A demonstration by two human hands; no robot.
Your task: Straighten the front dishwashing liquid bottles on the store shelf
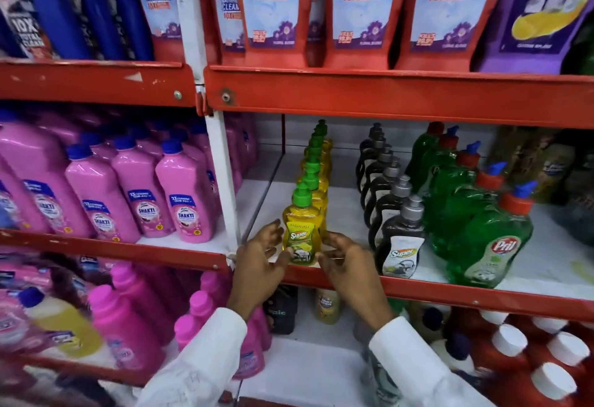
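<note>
The front yellow dishwashing bottle (301, 229), green-capped with a "Super" label, stands upright at the front lip of the middle shelf (418, 291), heading a row of like bottles running back. My left hand (262, 258) sits just left of its base and my right hand (345, 260) just right of it. Fingers of both are spread and curled toward the bottle, at or very near its sides, without a closed grip. To the right stand a row of dark grey-capped bottles (400, 239) and a row of green Pril bottles (491, 239).
A white upright post (225, 181) divides the shelf from pink Shakti bottles (186, 197) on the left. Red bathroom cleaner pouches (363, 11) hang over the shelf above. Pink and red bottles fill the lower shelf. White shelf floor shows between the bottle rows.
</note>
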